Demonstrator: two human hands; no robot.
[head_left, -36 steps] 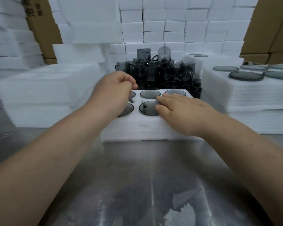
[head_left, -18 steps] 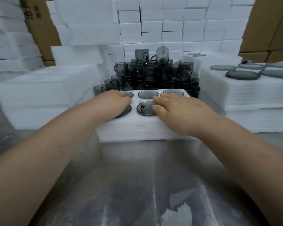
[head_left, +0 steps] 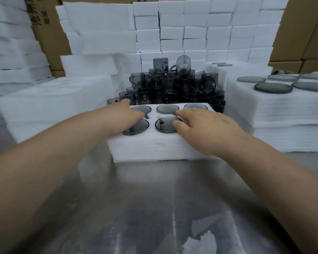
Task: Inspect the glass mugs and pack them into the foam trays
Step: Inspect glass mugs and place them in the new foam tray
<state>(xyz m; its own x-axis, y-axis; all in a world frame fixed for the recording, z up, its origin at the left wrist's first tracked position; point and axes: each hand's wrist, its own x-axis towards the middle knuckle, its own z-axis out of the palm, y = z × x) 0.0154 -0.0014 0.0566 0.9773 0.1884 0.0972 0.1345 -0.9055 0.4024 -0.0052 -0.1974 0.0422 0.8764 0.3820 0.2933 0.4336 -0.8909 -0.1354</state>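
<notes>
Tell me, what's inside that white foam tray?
Dark glass mugs sit sunk in round pockets of the foam tray; five show. The right hand covers the near right corner, so what's there can't be seen.

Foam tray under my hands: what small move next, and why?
Probably slide the foam tray aside: five visible pockets already hold mugs, the right hand covers the remaining corner, and both it and the left hand lie flat, holding nothing.

Two bare forearms [head_left: 62, 143] — bare left hand [head_left: 122, 115], bare right hand [head_left: 206, 129]
</notes>
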